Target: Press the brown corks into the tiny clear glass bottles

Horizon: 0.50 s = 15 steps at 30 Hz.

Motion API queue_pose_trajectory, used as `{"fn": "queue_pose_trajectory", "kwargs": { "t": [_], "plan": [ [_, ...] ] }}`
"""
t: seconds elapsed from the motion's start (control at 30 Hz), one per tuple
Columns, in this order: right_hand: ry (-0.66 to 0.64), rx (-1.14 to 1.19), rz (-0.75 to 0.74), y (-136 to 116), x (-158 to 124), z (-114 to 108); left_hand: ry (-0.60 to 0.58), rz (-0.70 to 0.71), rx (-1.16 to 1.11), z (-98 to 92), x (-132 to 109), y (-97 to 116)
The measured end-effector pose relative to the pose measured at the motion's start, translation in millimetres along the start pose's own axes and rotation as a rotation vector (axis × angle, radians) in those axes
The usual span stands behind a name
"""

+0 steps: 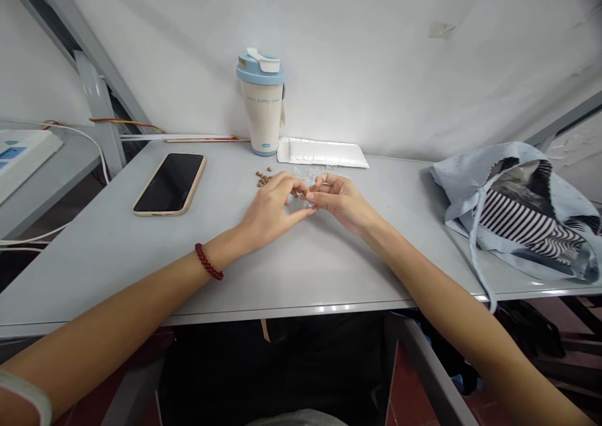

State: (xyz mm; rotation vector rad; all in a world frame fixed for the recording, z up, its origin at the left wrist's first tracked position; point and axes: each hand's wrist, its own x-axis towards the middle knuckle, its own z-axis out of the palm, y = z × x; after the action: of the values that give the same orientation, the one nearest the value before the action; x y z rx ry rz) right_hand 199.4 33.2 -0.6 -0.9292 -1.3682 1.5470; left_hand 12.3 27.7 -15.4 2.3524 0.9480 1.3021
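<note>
Well, "SUPPLY" cup (262, 118) beyond hands (269, 209) (343, 201)

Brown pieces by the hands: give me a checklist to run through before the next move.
1. Both hands in view: ok; left hand and right hand meet at the fingertips.
2. Loose brown pieces on the desk: ok; just beyond the left hand.
3. Firm grip on the small brown piece at the fingertips: cannot tell; fingers hide most of it.
4. All clear pieces visible: not ok; the hands cover some.
5. Cup upright: ok.
6. Phone away from both hands: ok.
</note>
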Motion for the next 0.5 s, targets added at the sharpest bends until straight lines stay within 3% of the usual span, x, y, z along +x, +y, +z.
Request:
{"fn": "queue_pose_trajectory", "kwargs": {
  "t": [0.2,0.3,0.4,0.5],
  "plan": [
    [-0.027,0.023,-0.018,4,2,1,0.03,0.099,0.013,2.4,-3,-5],
    [-0.006,0.009,-0.023,5,3,0,0.0,0.061,0.038,2.8,-2,-5],
    [0.096,-0.105,-0.043,8,5,1,-0.061,-0.11,0.029,-5.9,7,-8],
    [0.253,-0.341,-0.099,12,9,-1,-0.056,-0.415,0.044,-28.2,18,-18]
  ]
}}
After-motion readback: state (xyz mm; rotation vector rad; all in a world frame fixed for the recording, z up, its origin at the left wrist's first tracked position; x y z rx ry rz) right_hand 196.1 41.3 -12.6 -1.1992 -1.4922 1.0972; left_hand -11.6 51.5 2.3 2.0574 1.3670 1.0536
